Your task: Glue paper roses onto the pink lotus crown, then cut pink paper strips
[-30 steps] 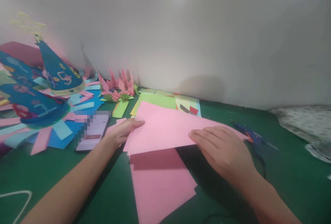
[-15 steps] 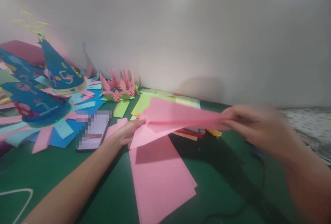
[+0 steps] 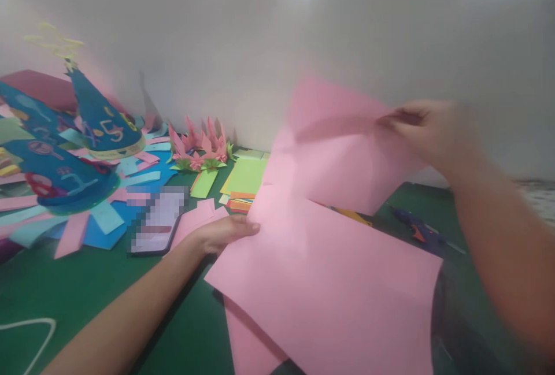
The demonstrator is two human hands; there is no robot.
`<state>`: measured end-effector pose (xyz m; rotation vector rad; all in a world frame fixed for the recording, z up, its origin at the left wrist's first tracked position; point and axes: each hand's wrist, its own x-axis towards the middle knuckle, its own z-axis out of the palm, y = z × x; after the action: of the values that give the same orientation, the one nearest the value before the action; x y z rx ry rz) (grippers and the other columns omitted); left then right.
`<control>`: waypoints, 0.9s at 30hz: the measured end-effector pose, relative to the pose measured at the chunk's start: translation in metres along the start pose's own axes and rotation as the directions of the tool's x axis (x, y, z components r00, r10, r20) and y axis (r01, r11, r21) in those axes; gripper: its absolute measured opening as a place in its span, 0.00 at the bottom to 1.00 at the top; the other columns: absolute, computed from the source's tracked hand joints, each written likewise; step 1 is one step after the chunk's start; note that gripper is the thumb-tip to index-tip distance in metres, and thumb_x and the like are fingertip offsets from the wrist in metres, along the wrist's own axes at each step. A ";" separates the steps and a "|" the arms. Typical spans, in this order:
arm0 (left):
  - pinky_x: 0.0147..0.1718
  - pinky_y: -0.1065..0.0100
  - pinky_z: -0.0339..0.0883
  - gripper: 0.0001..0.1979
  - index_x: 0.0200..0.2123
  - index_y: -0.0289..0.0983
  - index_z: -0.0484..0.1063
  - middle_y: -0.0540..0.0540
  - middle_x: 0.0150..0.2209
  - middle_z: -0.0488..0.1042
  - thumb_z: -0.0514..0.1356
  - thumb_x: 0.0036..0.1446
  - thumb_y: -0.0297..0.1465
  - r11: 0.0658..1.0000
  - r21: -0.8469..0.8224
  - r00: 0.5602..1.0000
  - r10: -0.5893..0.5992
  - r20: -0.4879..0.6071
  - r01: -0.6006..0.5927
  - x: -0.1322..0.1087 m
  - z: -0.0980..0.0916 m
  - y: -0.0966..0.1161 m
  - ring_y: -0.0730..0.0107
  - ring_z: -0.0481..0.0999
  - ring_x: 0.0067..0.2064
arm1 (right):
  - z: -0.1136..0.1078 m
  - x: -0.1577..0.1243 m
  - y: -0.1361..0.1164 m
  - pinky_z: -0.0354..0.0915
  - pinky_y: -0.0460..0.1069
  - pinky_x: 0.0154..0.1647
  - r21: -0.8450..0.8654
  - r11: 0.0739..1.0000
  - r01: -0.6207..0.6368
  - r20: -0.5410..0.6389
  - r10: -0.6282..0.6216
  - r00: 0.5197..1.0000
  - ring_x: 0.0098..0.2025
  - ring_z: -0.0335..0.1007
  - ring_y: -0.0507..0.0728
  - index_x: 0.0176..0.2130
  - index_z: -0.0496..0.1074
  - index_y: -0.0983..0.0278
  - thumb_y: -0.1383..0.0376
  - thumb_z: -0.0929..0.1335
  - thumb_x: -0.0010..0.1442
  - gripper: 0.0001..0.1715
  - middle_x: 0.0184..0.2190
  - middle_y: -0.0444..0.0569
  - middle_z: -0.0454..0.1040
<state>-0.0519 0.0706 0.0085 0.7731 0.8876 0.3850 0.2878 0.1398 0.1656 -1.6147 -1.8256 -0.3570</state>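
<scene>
Evidently light and thin, the pink paper (image 3: 329,271) will probably bend and crease at a touch, so a gentle pinch near its edges looks safest; a hard tug could tear it. It hangs over the middle of the green tabletop (image 3: 182,323), its lower part fanning toward the near edge above more pink sheets (image 3: 249,329). Whether it is one piece or several, I cannot tell. The left hand (image 3: 228,231) clasps its left edge, thumb on top, the other fingers mostly hidden. The right hand (image 3: 437,132) pinches the raised upper part between thumb and fingertips. Compared with half a second ago, when the paper is gathered narrow between both hands, it now opens wide, covers more of those sheets, and the right hand sits higher.
</scene>
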 end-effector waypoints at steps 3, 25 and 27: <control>0.31 0.69 0.68 0.20 0.30 0.30 0.75 0.43 0.29 0.78 0.69 0.41 0.41 0.998 0.059 1.000 -0.013 0.015 0.012 -0.002 0.001 0.000 0.68 0.75 0.28 | 0.007 0.002 0.005 0.59 0.49 0.33 -0.018 0.999 -0.041 0.037 0.042 0.998 0.35 0.71 0.56 0.34 0.78 0.63 0.61 0.70 0.52 0.10 0.32 0.49 0.79; 0.17 0.72 0.50 0.21 0.20 0.33 0.71 0.54 0.14 0.61 0.66 0.42 0.48 0.893 0.449 0.986 -0.035 0.162 -0.042 -0.002 0.002 -0.009 0.79 0.56 0.17 | 0.076 -0.055 -0.057 0.57 0.53 0.38 -0.176 0.848 0.500 0.096 -0.490 0.866 0.41 0.66 0.61 0.49 0.70 0.65 0.66 0.58 0.64 0.18 0.45 0.54 0.74; 0.17 0.72 0.50 0.22 0.19 0.34 0.71 0.54 0.13 0.60 0.66 0.42 0.48 0.896 0.442 0.985 -0.037 0.170 -0.042 -0.003 0.002 -0.009 0.79 0.55 0.17 | 0.095 -0.071 -0.062 0.54 0.53 0.34 -0.168 0.780 0.603 0.242 -0.561 0.792 0.36 0.64 0.59 0.48 0.70 0.68 0.69 0.57 0.64 0.18 0.43 0.55 0.75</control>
<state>-0.0522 0.0620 0.0043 1.2122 0.8175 0.1089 0.2012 0.1295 0.0637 -1.2055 -2.4977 -0.7512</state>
